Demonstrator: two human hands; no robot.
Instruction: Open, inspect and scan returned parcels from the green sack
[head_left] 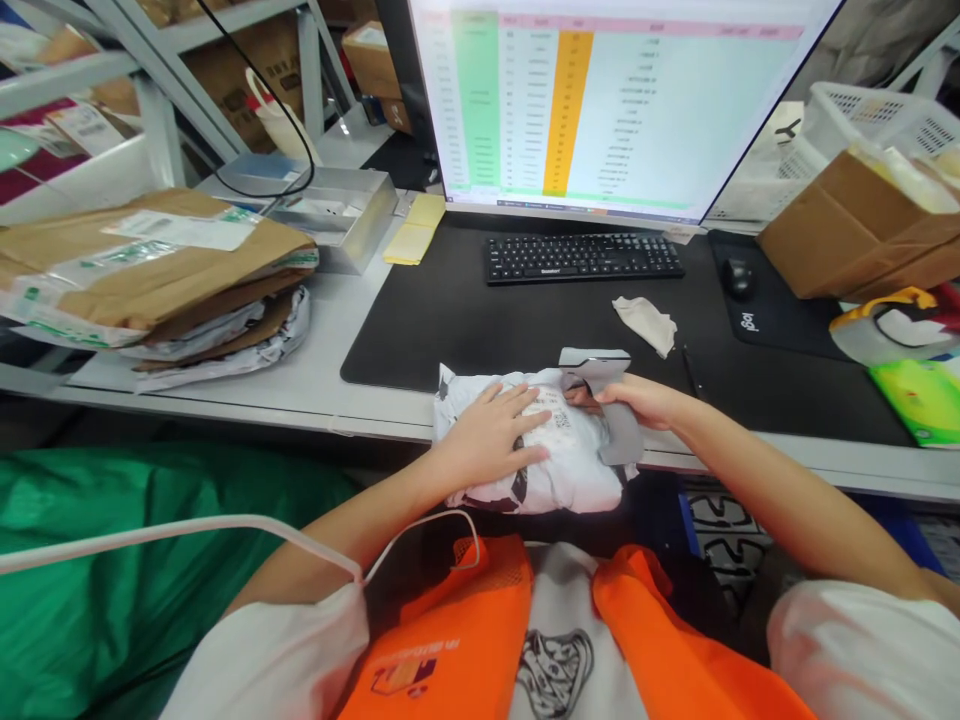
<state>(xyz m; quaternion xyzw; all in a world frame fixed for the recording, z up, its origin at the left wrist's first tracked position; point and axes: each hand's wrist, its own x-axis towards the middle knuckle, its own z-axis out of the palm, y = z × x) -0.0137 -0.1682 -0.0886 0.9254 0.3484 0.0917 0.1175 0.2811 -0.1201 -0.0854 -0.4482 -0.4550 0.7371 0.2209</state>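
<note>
A white plastic mailer parcel with a printed label lies at the desk's front edge, its near side overhanging. My left hand rests flat on its left half, fingers spread. At the parcel's right end my right hand is closed around a grey device that looks like a handheld barcode scanner. The scanner is over the parcel's right part and hides some of it; whether the two touch I cannot tell. Some of my right fingers are hidden behind the scanner.
Stacked parcels stand on the left of the desk. A monitor and keyboard are ahead. To the right are a mouse, a cardboard box and a green packet. A crumpled cloth lies beyond the parcel.
</note>
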